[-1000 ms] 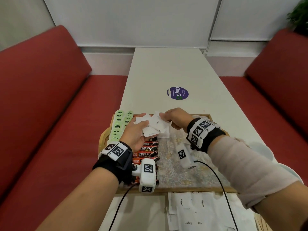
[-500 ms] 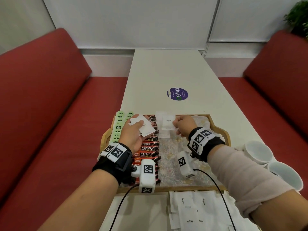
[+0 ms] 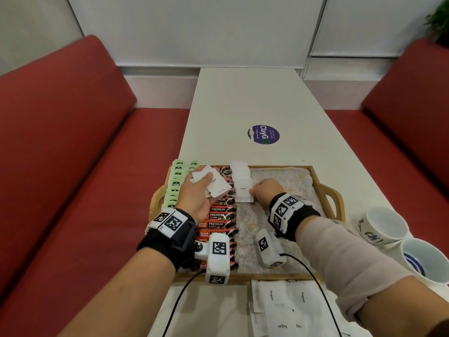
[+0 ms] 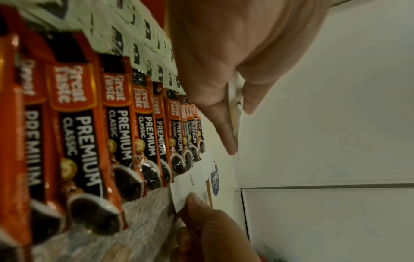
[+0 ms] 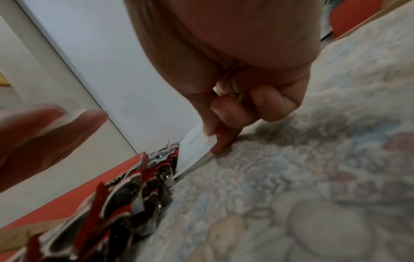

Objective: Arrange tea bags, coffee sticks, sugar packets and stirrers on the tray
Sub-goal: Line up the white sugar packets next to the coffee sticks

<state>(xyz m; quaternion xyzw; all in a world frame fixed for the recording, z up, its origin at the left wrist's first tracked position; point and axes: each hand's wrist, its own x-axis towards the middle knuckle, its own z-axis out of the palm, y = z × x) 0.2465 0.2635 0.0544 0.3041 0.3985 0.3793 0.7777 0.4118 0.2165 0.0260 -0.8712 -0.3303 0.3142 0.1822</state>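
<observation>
A wooden tray (image 3: 328, 190) lined with a patterned cloth holds a column of green tea bags (image 3: 176, 183), a column of red-black coffee sticks (image 3: 220, 217) (image 4: 121, 127) and a short column of white sugar packets (image 3: 240, 173). My left hand (image 3: 201, 193) hovers over the coffee sticks and holds a small fan of sugar packets (image 3: 216, 186). My right hand (image 3: 263, 190) pinches one sugar packet (image 3: 243, 188) (image 5: 197, 143) by its right edge, low on the cloth at the near end of the sugar column. No stirrers show.
More sugar packets (image 3: 286, 305) lie on the white table (image 3: 243, 98) in front of the tray. Two white cups (image 3: 386, 224) stand right of the tray. A round purple sticker (image 3: 263, 134) sits beyond it. Red benches flank the table.
My right hand took one sugar packet from the left hand's fan and carried it right and down onto the sugar column. The left hand stayed over the coffee sticks with the remaining packets.
</observation>
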